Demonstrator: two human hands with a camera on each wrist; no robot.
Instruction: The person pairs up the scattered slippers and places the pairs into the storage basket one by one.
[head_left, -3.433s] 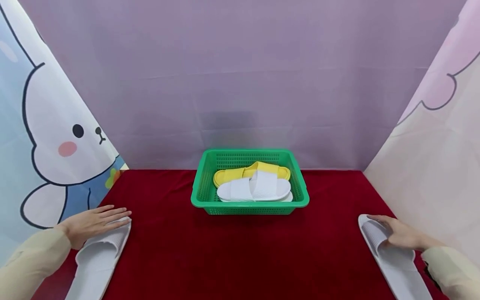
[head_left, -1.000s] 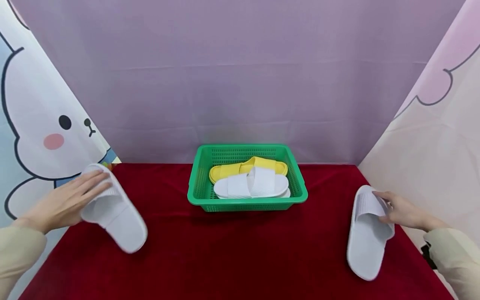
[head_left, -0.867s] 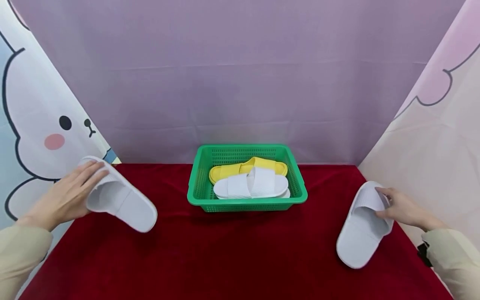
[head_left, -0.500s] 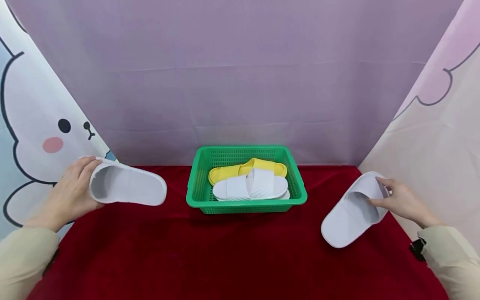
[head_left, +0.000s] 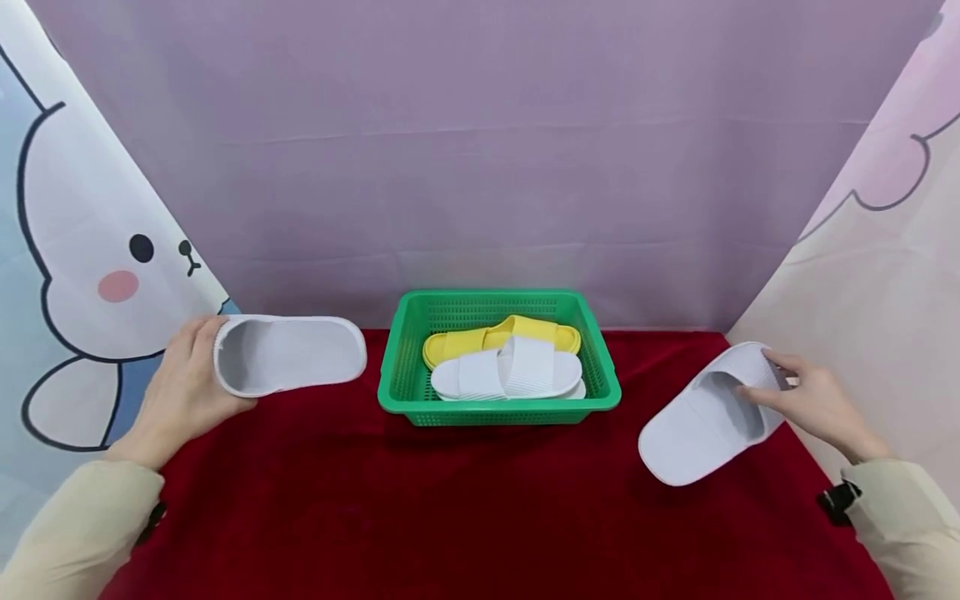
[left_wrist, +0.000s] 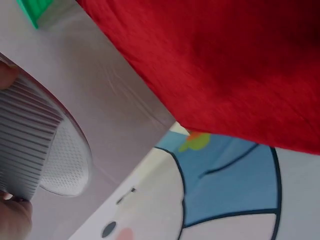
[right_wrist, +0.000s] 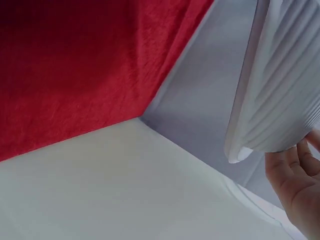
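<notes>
My left hand (head_left: 183,396) grips a white slide slipper (head_left: 315,350) by its strap end, raised above the cloth left of the basket, its heel pointing right. In the left wrist view the ribbed strap (left_wrist: 25,132) lies between my thumb and a finger. On the right, my right hand (head_left: 817,404) pinches the strap side of another white slipper (head_left: 690,437), thumb inside the opening, heel slanting down and left. The right wrist view has that slipper's ribbed strap (right_wrist: 287,95) up on edge over my fingers (right_wrist: 287,175).
A green plastic basket (head_left: 498,407) stands at the back middle, holding yellow slippers (head_left: 457,343) and white slippers (head_left: 480,375). Red cloth (head_left: 480,508) covers the table. A lilac curtain (head_left: 480,167) hangs close behind, with printed curtains at both sides.
Both white slippers have come up off the cloth since the earliest frame, their heels swinging inward. In the last half second the left one moved right towards the basket; the right one barely moved.
</notes>
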